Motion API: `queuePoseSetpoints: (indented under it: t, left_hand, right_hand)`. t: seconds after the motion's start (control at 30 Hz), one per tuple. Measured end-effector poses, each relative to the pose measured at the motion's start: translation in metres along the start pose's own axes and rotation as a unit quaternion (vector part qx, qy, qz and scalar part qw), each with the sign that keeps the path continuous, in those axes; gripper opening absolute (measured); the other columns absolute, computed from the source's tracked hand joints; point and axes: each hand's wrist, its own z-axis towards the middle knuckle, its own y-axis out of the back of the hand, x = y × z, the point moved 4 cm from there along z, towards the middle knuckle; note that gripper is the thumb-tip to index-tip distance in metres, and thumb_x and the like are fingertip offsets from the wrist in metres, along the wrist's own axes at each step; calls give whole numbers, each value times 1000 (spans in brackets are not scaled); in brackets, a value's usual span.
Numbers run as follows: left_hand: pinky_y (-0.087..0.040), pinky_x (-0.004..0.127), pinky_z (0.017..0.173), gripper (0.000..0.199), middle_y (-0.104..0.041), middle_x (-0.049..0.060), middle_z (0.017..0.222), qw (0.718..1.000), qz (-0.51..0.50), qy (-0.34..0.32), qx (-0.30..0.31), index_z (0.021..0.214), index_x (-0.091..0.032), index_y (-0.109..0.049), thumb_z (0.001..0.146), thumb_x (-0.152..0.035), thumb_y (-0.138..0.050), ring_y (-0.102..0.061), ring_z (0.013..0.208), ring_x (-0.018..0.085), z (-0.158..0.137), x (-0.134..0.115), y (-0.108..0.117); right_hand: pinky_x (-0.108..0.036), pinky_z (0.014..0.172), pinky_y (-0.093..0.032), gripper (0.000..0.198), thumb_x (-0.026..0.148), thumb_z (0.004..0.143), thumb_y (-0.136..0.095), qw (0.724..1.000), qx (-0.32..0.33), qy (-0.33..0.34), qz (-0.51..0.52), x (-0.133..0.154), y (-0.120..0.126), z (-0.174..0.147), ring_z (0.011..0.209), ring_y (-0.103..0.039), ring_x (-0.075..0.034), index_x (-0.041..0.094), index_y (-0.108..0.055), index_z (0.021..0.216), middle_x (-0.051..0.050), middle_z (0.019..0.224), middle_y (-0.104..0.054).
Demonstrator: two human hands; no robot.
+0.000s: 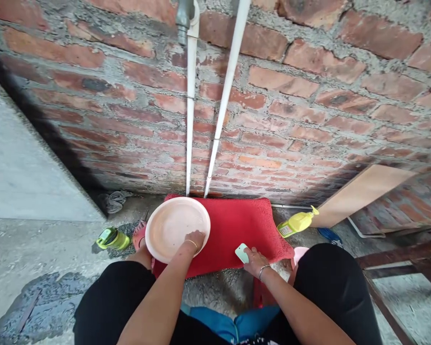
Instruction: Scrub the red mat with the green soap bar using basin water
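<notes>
A wide pale pink basin (165, 225) rests on the left part of a red textured cloth (226, 225), which covers a low raised surface. My left hand (195, 238) reaches over the near rim into the basin at its right side. Its fingers are curled down together, and whatever they may hold is hidden. In my right hand (255, 261) is a flat, rounded pale green brush-like piece (242, 253) with a small hole near its end. That hand is closed around it, at the cloth's near edge.
A yellow pump bottle (296, 223) is right of the cloth. On the left sits a lime-green container (113, 238) on wet concrete. White pipes (190, 120) and a tap (183, 21) run along the brick wall. A wooden board (366, 191) leans at right.
</notes>
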Motion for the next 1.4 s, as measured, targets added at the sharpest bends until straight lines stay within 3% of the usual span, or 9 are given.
queuePoseSetpoints:
  t: [0.2, 0.4, 0.63, 0.9, 1.1, 1.27, 1.4]
  left_hand:
    - [-47, 43, 92, 42, -59, 13, 125, 1000, -12, -21, 6, 121, -22, -57, 89, -17, -30, -57, 114, 25, -10, 3, 10]
    - [-47, 43, 92, 48, -57, 15, 127, 1000, 15, -27, -1, 124, -20, -54, 85, -11, -29, -57, 114, 24, -25, 11, 21]
    - [-42, 43, 100, 55, -47, 14, 140, 998, 62, -10, 26, 131, -20, -49, 83, -7, -27, -51, 123, 24, -30, 10, -5]
    - [-35, 38, 108, 54, -49, 10, 140, 999, 15, 24, 37, 133, -19, -49, 82, -15, -31, -43, 129, 20, -25, 32, -19]
    - [-35, 36, 108, 59, -45, 13, 142, 994, 87, 40, 49, 138, -12, -41, 81, -12, -24, -43, 130, 21, -37, 7, -21]
    - [-35, 39, 108, 62, -44, 15, 142, 989, 118, 69, 49, 138, -12, -41, 77, -16, -38, -42, 131, 26, -42, -12, -26]
    - [-41, 41, 100, 52, -53, 13, 135, 992, 96, 75, 42, 134, -16, -43, 83, -23, -34, -52, 121, 24, -44, -15, -17]
  right_hand:
    - [-37, 84, -43, 56, 25, 68, -61, 999, 33, -27, -34, 22, 5, 15, 103, -59, -27, 23, -50, 123, -13, 117, -55]
    - [-40, 86, -46, 70, 23, 62, -66, 998, 35, -43, -26, 26, -2, 17, 110, -57, -29, 23, -45, 129, -15, 125, -52]
    - [-40, 87, -47, 75, 22, 57, -67, 998, 1, -41, 43, 9, -18, 10, 113, -56, -29, 30, -43, 128, -11, 128, -51]
    - [-41, 84, -48, 75, 22, 53, -70, 996, 27, -1, 84, -6, -11, 1, 105, -60, -31, 26, -50, 124, -13, 119, -55]
    - [-46, 83, -49, 73, 25, 51, -72, 995, 20, 80, 64, -9, 1, -13, 103, -60, -32, 26, -52, 122, -14, 117, -57]
    - [-48, 82, -49, 75, 28, 51, -72, 993, 19, 105, 49, -11, 5, -12, 101, -60, -34, 26, -51, 123, -14, 117, -58]
    - [-49, 81, -49, 73, 28, 50, -73, 991, 3, 126, 42, -6, 7, -7, 100, -60, -34, 26, -54, 120, -13, 115, -59]
